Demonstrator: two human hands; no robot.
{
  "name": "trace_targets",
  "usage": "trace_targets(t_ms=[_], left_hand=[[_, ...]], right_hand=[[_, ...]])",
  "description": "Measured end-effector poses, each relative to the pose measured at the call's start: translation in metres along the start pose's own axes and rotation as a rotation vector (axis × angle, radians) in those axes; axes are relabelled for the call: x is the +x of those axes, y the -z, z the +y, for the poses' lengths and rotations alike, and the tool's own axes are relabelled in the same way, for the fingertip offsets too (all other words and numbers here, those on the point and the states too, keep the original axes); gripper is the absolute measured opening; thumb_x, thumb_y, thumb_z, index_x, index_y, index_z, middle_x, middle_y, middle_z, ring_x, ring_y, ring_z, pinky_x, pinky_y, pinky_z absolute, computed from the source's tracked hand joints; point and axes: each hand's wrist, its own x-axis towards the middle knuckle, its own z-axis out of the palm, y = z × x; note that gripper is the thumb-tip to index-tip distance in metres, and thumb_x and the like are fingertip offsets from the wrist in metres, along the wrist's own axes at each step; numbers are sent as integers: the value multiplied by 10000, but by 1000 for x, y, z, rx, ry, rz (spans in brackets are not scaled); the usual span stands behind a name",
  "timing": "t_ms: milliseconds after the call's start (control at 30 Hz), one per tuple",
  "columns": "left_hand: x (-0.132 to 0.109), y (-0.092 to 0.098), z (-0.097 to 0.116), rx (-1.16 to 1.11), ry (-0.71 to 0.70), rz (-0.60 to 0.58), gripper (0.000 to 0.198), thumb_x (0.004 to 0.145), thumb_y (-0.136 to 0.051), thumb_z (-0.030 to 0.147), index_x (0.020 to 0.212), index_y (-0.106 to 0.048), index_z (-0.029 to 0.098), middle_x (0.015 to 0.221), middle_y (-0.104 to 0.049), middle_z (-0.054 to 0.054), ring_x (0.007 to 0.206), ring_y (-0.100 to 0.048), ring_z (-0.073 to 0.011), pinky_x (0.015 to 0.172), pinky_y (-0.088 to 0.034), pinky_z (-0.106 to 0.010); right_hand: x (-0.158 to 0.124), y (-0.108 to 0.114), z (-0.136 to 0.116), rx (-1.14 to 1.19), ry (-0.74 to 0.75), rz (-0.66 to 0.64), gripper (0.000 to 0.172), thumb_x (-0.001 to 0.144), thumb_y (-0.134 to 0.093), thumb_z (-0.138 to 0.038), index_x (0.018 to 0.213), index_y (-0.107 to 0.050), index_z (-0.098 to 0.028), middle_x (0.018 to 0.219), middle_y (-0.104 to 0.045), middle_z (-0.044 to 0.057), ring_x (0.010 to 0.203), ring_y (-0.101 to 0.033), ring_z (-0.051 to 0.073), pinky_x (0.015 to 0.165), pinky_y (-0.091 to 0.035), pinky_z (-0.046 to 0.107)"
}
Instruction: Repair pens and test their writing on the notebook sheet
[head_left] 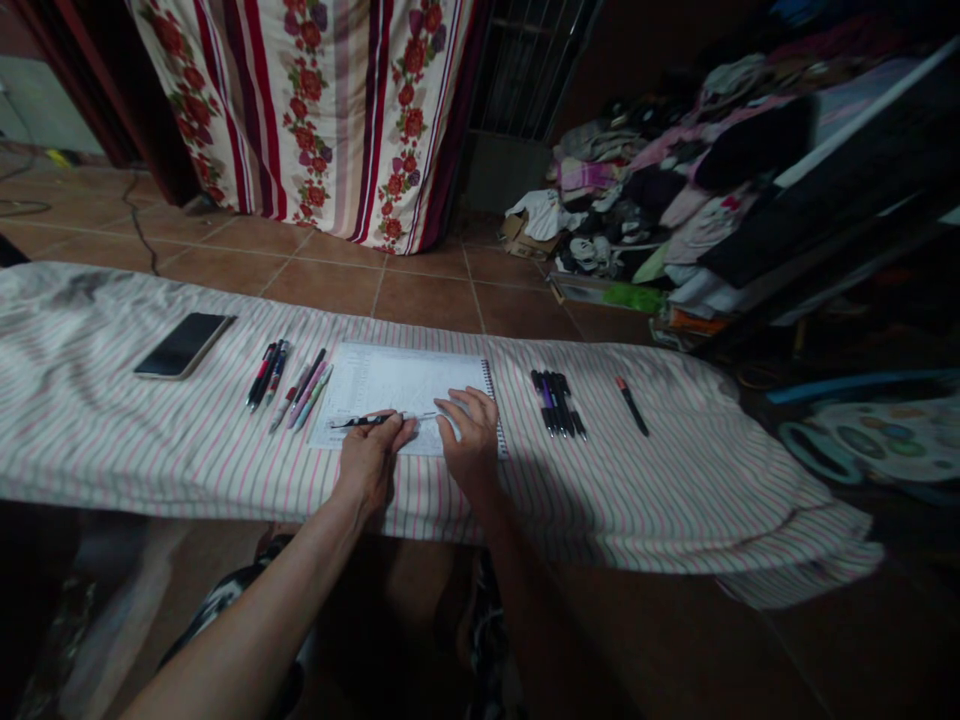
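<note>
My left hand [370, 448] is closed around a black pen [379, 421], held nearly level just over the lower part of an open spiral notebook [405, 370]. A thin pale refill [422, 415] sticks out of the pen's right end. My right hand [471, 428] is at that end, thumb and index finger in a loose pinch at the refill's tip and the other fingers curled above. The exact contact there is too small to make out. The notebook's page has faint print or writing, and its spiral runs down the right edge.
Left of the notebook lie several pens [300, 393], more pens [266, 376] and a phone [184, 346]. To its right are several black and purple pens [557, 403] and an orange-tipped pen [632, 406]. A striped cloth [675, 480] covers the table. Piled clothes [675, 190] stand behind.
</note>
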Motion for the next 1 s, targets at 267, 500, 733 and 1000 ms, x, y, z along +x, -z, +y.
trace_targets(t_ms=[267, 500, 733, 1000], left_hand=[[1, 0, -3, 7, 5, -27, 121, 737, -555, -30, 690, -569, 80, 630, -642, -54, 606, -663, -133, 682, -563, -245], [0, 0, -2, 15, 12, -18, 129, 738, -550, -34, 681, -572, 80, 621, -634, -45, 594, -660, -130, 662, -566, -236], [1, 2, 0, 22, 12, -8, 127, 738, -554, -33, 677, -578, 76, 624, -633, -44, 597, -664, -132, 643, -569, -226], [2, 4, 5, 17, 9, 5, 121, 741, -562, -26, 679, -583, 75, 627, -639, -57, 604, -669, -148, 655, -577, -261]], right_hand=[[-1, 0, 1, 64, 22, -22, 123, 781, -585, -199, 808, -704, -186, 1006, -604, 91, 1075, -418, 238, 937, -403, 418], [-2, -1, 3, 56, 19, -23, 113, 784, -580, -184, 767, -692, -183, 997, -604, 86, 1068, -424, 236, 942, -401, 415], [-2, -1, 7, 46, 25, -2, 132, 799, -553, -186, 760, -679, -185, 994, -602, 83, 1064, -426, 233, 937, -404, 414], [-3, -1, 19, 26, 5, 28, 136, 795, -543, -178, 762, -673, -200, 1002, -599, 68, 1075, -428, 229, 940, -398, 413]])
